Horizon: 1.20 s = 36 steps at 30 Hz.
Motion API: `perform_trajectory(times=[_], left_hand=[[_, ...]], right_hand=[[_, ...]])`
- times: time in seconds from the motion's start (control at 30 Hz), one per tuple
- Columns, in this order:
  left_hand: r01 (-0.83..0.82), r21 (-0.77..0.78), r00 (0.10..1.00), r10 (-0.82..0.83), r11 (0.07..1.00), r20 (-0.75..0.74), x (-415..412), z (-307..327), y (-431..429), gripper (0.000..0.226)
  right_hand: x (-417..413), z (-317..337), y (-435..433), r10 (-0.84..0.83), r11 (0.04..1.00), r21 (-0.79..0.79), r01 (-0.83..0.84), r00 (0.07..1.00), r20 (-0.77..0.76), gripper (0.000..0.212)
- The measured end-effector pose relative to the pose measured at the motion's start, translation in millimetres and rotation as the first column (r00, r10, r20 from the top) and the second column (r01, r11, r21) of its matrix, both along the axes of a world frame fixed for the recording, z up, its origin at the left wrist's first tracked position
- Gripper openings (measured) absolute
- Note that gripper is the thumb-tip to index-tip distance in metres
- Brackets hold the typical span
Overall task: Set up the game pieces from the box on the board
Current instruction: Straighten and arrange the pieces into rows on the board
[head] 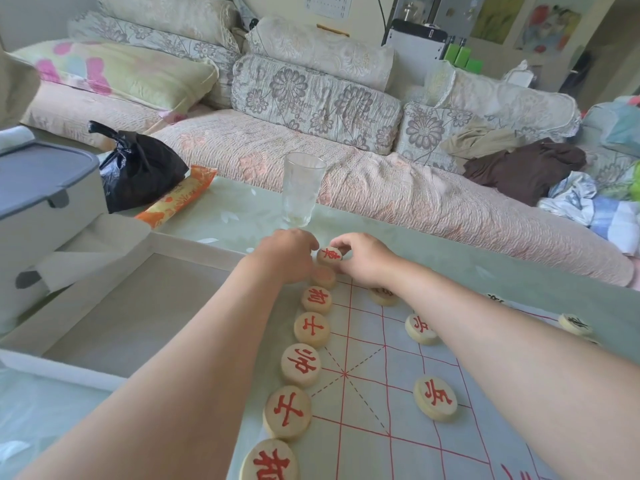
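Wooden piece (329, 255) (red glyph) | right fingers (341, 242) pinch it | left fingers (309, 244) alongside, unclear

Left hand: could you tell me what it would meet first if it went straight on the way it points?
Probably the glass, standing just beyond the left hand; depth is unclear, so it might pass beside it.
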State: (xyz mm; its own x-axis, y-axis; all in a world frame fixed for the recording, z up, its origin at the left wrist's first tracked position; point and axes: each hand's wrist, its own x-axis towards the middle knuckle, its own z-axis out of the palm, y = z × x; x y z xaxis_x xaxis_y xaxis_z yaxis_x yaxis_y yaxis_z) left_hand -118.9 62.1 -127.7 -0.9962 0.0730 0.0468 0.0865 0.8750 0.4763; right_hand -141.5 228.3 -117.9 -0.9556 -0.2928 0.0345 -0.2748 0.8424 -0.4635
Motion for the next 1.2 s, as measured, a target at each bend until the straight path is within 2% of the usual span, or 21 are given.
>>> perform_trajectory(times=[0.1, 0.17, 0.3, 0.43, 0.53, 0.7, 0.83, 0.97, 1.1, 1.2], left_hand=[[0.038, 0.024, 0.999, -0.039, 0.999, 0.027, 0.2, 1.3, 3.0, 0.052], [0.047, 0.017, 0.998, -0.047, 0.999, 0.047, -1.7, -0.2, 4.9, 0.053], [0.022, 0.032, 0.996, -0.025, 0.999, 0.082, -2.5, -0.7, 7.1, 0.055], [0.019, 0.052, 0.996, -0.024, 0.998, 0.085, -2.2, -1.8, 6.7, 0.056], [0.022, 0.035, 0.998, -0.024, 0.999, 0.065, -2.8, -3.1, 6.7, 0.048], [0.023, -0.014, 0.999, -0.023, 1.000, -0.047, -5.0, 9.1, 12.6, 0.045], [0.058, 0.048, 0.991, -0.052, 0.997, -0.126, -2.8, 29.1, 41.0, 0.042], [0.108, 0.124, 0.991, -0.097, 0.986, -0.087, 4.2, 37.4, 91.9, 0.040], [0.205, 0.097, 0.979, -0.205, 0.974, -0.015, 9.4, 37.0, 154.6, 0.042], [0.281, 0.052, 0.960, -0.281, 0.958, -0.015, 16.8, 26.8, 198.4, 0.041]], right_hand=[[1.0, 1.1, 1.6, -0.017, 1.000, 0.012, 0.017, 1.000, 0.026, 0.054], [2.4, 1.6, 3.5, -0.025, 1.000, -0.009, 0.025, 0.999, 0.036, 0.061], [3.8, -0.6, 3.0, -0.016, 1.000, -0.007, 0.016, 1.000, -0.012, 0.043], [0.5, -3.7, 1.1, -0.007, 1.000, 0.006, 0.007, 1.000, 0.005, 0.049], [-0.2, -3.1, 2.8, -0.026, 1.000, -0.013, 0.026, 1.000, 0.013, 0.057], [5.6, 12.3, 23.1, -0.055, 0.998, -0.038, 0.053, 0.997, -0.056, 0.049], [14.6, 29.5, 64.8, -0.071, 0.997, -0.030, 0.068, 0.992, -0.105, 0.041], [29.3, 42.8, 127.4, -0.155, 0.988, -0.039, 0.152, 0.982, -0.109, 0.039], [43.8, 47.3, 189.8, -0.231, 0.973, -0.023, 0.230, 0.966, -0.116, 0.037], [51.4, 43.5, 228.8, -0.278, 0.960, 0.009, 0.279, 0.957, -0.087, 0.037]])
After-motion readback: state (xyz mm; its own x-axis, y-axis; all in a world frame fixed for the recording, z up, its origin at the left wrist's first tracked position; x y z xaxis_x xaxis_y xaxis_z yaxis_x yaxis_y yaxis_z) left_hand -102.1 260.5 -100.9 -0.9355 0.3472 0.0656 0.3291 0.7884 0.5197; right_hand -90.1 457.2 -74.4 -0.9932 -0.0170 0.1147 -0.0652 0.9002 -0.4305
